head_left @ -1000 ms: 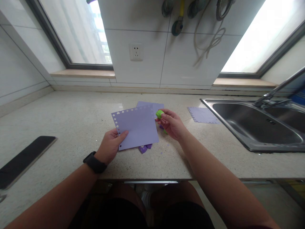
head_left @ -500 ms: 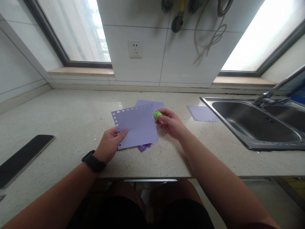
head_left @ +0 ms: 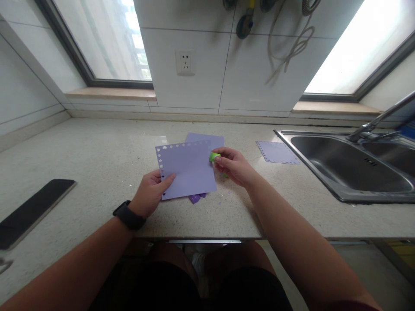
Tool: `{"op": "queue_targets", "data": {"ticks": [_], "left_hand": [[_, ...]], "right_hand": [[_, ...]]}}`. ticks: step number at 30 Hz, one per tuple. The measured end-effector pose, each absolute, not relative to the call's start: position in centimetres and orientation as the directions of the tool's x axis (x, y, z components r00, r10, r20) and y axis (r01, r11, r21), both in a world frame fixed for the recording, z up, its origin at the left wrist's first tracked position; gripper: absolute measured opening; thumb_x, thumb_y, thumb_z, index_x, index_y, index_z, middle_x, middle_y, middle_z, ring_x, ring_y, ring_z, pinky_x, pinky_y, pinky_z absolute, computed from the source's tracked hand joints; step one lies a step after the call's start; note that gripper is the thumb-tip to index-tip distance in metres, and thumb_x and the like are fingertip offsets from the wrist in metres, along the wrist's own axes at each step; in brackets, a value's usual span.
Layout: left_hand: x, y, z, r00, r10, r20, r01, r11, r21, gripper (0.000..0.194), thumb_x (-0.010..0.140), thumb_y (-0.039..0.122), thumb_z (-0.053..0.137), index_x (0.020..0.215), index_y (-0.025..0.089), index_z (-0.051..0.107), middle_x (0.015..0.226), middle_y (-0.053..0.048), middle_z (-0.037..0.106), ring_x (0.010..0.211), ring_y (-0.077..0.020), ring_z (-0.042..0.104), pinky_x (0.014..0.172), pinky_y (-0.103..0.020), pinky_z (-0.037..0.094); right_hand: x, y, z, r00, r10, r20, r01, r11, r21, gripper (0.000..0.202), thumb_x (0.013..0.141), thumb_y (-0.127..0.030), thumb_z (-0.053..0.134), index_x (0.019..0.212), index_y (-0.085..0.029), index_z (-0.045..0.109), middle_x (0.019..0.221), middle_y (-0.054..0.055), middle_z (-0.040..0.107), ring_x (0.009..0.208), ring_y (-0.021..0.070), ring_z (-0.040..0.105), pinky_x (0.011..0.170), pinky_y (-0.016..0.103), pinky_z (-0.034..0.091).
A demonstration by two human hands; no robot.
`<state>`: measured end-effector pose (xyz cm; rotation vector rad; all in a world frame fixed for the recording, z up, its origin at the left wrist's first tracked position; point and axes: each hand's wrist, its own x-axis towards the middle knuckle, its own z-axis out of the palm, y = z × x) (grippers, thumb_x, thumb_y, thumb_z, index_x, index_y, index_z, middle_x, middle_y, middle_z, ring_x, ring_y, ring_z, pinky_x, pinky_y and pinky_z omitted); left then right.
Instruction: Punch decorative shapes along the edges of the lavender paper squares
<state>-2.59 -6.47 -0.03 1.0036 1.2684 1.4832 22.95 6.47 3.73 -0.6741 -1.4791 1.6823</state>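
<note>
A sheet of purple paper (head_left: 188, 168) is held up over the counter by my left hand (head_left: 154, 188), thumb on top and fingers beneath. Small shaped cut-outs run along its left and top edges. My right hand (head_left: 235, 166) pinches a small green craft punch (head_left: 214, 157) at the sheet's right edge, near the upper corner. Under the held sheet, purple objects (head_left: 195, 198) stick out, mostly hidden. Behind it lies another purple sheet (head_left: 207, 138). Something small and green (head_left: 225, 175) shows below my right hand.
A purple sheet with punched edges (head_left: 278, 153) lies beside the steel sink (head_left: 343, 172) on the right. At the left is a dark flat slab (head_left: 35, 211) on the speckled counter (head_left: 106, 147). A wall socket (head_left: 185, 62) sits above the counter, with a hanging cord (head_left: 296, 47) to its right.
The view has tilted slightly. The green punch has turned a little in my right hand and still sits at the sheet's right edge. My left hand keeps its hold.
</note>
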Motion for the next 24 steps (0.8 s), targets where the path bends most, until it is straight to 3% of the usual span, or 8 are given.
{"op": "queue_targets", "data": {"ticks": [9,24], "left_hand": [[-2.44,-6.6,0.3,-0.253,0.967,0.036,-0.092,-0.061,0.994,0.041,0.074,0.048,0.09,0.1,0.018,0.082,0.092,-0.009,0.081,0.074,-0.0211,0.072,0.068,-0.031,0.058],[-2.39,-6.63,0.4,-0.267,0.962,0.061,-0.028,-0.07,0.997,0.037,0.077,0.05,0.087,0.098,0.019,0.081,0.089,-0.007,0.081,0.071,-0.0191,0.07,0.066,-0.028,0.056]], "right_hand": [[23.37,6.8,3.64,-0.579,0.812,0.079,-0.143,-0.006,-0.99,0.04,0.073,-0.036,0.091,0.107,-0.019,0.077,0.083,0.0,0.069,0.065,0.01,0.054,0.06,0.027,0.044],[23.07,6.42,3.65,-0.612,0.79,0.04,-0.144,-0.062,-0.988,0.036,0.071,-0.036,0.093,0.096,-0.019,0.074,0.079,0.001,0.07,0.067,0.0123,0.059,0.063,0.028,0.05]]}}
